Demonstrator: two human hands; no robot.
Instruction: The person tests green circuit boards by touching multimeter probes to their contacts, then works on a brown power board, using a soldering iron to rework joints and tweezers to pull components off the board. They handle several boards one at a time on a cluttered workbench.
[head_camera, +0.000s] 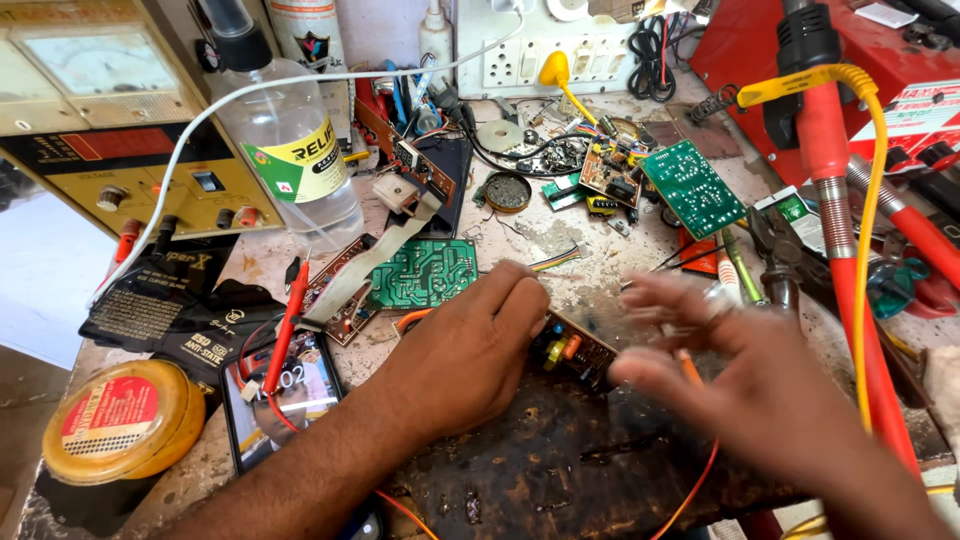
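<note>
- At the middle of the table (560, 240), the left hand (470, 350) lies curled over a small board (575, 350), gripping its left end; the board sits on a dark burnt mat (580, 460), its yellow and orange parts showing just right of the fingers.
- Just right of the board, the right hand (730, 370) is open, fingers spread and blurred; it holds nothing that I can see; an orange wire (700, 470) runs under it.
- Behind the left hand, a green board (425, 272) lies flat with a grey ribbon cable (365, 262) across its left side.
- At the left, a red probe (285, 325) rests over a phone (285, 395); a yellow tin (120, 420) stands near the table corner.
- Farther back, a clear bottle (285, 140) stands beside a beige power supply (110, 120); a second green board (692, 188) lies tilted at the back right.
- At the right, a red tool (830, 190) with a yellow cable (868, 250) reaches across the table edge.
</note>
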